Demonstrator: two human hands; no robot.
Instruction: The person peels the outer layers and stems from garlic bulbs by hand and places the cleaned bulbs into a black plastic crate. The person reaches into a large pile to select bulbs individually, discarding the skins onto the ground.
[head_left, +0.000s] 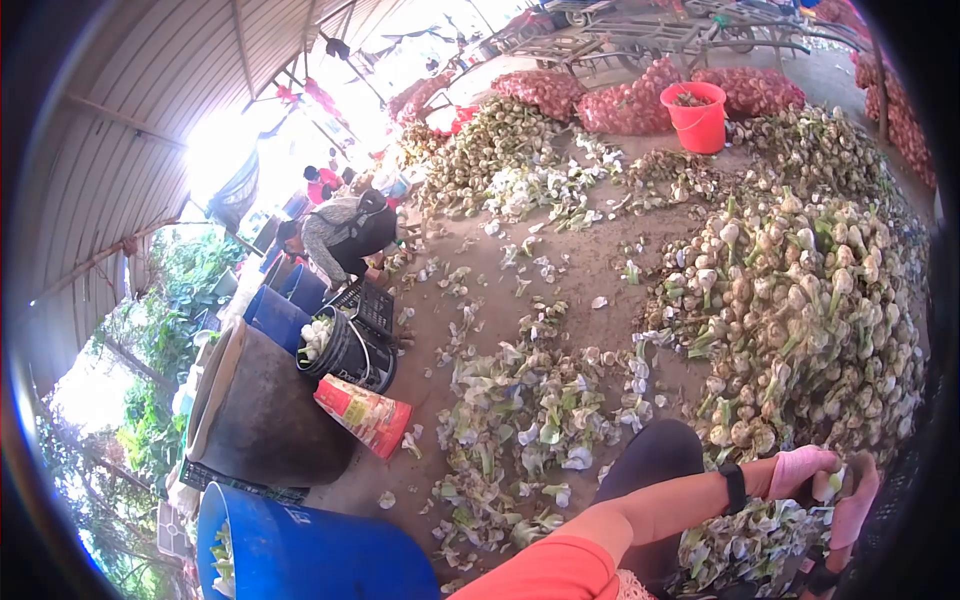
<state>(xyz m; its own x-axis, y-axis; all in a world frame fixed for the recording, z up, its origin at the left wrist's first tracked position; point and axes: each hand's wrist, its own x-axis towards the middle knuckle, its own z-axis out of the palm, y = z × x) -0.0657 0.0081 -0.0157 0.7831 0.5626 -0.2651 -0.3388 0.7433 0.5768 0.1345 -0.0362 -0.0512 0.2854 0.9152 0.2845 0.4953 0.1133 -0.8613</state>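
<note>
Garlic trimming appears under way: gloved left hand [803, 471] and right hand [856, 508] clasp one garlic bulb [829, 485] beside the garlic heap [800, 310]; cutting its stalk likely follows.

A big heap of unpeeled garlic bulbs [800, 300] fills the right of the concrete floor [590, 260]; loose garlic husks [520, 410] lie left of it. Further left stand a black plastic bucket [350, 365], a dark round tub [260, 410] and, nearest, a blue plastic barrel [300, 555]. Far behind, a red plastic bucket [697, 120] stands before red mesh sacks [630, 105].
</note>
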